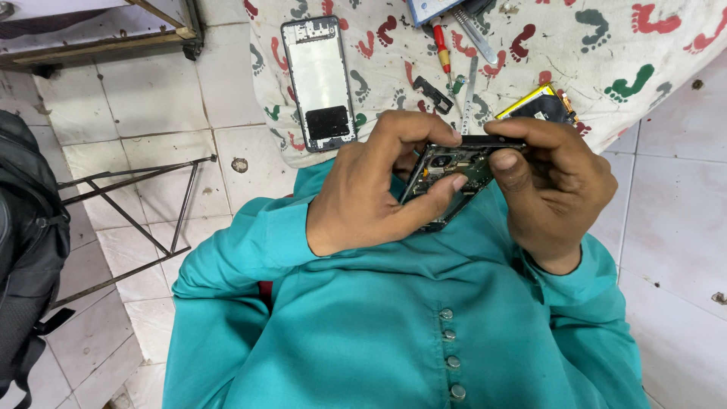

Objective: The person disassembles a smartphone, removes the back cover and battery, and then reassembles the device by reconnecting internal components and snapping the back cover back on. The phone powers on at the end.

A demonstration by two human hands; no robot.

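Observation:
Both hands hold an opened phone body [453, 168] with its circuit board and camera module showing, raised above my teal-sleeved lap. My left hand [371, 193] wraps the phone's left side, thumb and forefinger pinching its top edge. My right hand [556, 189] grips the right end, thumb pressed on the upper corner. A detached phone back panel [319, 82] lies on the footprint-patterned cloth [606, 53] beyond my hands. A yellow-edged battery [536, 106] rests on the cloth just behind my right hand.
On the cloth lie a red-and-yellow screwdriver [441, 47], metal tweezers [477, 38] and a small black part [433, 94]. A black backpack [26, 242] stands at the left, beside a metal frame [136, 220] on the white tiled floor [674, 220].

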